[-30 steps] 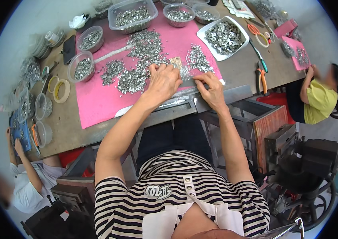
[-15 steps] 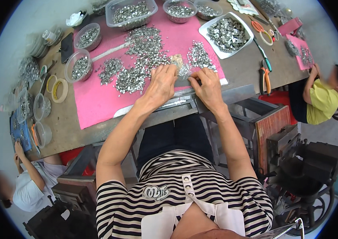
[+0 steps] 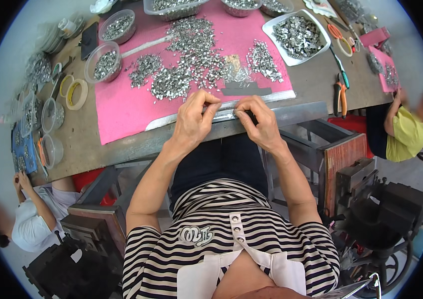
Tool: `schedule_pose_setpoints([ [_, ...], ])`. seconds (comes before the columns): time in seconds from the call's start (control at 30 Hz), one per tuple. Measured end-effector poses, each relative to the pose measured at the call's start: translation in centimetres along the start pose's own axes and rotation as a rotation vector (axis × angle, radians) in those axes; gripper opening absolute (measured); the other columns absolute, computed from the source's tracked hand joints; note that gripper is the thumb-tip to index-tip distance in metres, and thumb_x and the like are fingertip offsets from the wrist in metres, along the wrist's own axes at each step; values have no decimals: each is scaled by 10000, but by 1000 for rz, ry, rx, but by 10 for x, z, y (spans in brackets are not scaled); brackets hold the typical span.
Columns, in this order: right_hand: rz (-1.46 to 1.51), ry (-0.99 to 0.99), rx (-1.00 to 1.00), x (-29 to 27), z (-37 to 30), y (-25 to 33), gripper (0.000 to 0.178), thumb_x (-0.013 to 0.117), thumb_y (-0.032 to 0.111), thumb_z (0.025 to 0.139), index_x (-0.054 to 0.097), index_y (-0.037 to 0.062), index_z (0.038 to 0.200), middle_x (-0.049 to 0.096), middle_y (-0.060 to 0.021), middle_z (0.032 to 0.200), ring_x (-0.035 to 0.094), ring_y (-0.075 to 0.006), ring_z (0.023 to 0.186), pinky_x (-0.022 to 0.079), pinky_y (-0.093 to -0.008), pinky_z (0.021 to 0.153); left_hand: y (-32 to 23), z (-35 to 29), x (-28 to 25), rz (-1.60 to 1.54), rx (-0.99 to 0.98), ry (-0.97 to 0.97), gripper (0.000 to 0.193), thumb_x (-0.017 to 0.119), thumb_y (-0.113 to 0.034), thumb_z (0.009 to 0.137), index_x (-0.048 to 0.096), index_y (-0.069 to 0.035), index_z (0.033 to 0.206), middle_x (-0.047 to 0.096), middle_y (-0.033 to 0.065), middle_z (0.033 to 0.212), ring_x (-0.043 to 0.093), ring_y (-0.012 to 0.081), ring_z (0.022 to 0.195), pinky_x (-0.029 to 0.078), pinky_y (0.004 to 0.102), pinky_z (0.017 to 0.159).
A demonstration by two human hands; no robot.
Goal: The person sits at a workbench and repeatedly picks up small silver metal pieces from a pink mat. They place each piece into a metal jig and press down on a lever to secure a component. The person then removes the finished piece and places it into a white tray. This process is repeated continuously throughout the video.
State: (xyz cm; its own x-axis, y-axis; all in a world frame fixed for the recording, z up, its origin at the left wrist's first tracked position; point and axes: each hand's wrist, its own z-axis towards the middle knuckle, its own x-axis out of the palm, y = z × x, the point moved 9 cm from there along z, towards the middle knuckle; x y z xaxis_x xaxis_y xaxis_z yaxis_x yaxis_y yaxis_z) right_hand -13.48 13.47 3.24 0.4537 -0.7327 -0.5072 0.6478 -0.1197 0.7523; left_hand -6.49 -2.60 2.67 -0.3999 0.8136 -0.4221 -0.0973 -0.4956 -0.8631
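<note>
At the near edge of the table, my left hand (image 3: 195,121) has its thumb and index finger bent together over a narrow metal strip (image 3: 224,115) lined with small shiny pieces. Over the strip's right part, my right hand (image 3: 260,123) pinches with thumb and fingertips. Whatever either hand holds is too small to make out. Just beyond the fingers a dark grey flat bar (image 3: 246,90) lies on the pink mat (image 3: 126,118). Behind it are thin silvery pins (image 3: 239,75) and a small tan patch (image 3: 232,62). Heaps of small metal pieces (image 3: 171,82) spread to the left.
A white square dish (image 3: 324,44) of metal pieces stands right of the mat, near orange-handled pliers (image 3: 340,98). Plastic tubs (image 3: 117,65) and tape rolls (image 3: 78,94) sit left. One person (image 3: 406,129) works at right, another (image 3: 39,219) at left.
Both hands have drawn back from the pins and tan patch to the strip at the table edge. The dark grey bar now shows in full. The whole view has shifted slightly.
</note>
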Motion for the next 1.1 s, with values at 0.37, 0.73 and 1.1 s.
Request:
schedule_pose_setpoints([
  [0.37,0,-7,45,-1,-1,-1,117,704,-44,888,615,-11,957,665,-139,991,663,-316,937,527,-400,827,-10,-13,9,85,106,8,82,705,-40,940,681,-5,1011,720,105,1004,673,287,935,523,394,838],
  [0.73,-42,14,-20,-2,0,6,149,716,-61,861,616,-18,963,659,-148,983,661,-328,930,530,-407,812,-26,-15,16,217,209,-15,58,686,-79,953,679,-47,1001,683,74,966,640,271,915,432,394,860],
  [1.1,-373,-3,-287,6,-4,33,187,749,-12,835,658,12,997,663,-112,1006,644,-304,901,495,-406,833,-26,-16,23,294,229,-17,65,687,-102,955,679,-57,1002,665,61,931,623,264,889,413,401,886],
])
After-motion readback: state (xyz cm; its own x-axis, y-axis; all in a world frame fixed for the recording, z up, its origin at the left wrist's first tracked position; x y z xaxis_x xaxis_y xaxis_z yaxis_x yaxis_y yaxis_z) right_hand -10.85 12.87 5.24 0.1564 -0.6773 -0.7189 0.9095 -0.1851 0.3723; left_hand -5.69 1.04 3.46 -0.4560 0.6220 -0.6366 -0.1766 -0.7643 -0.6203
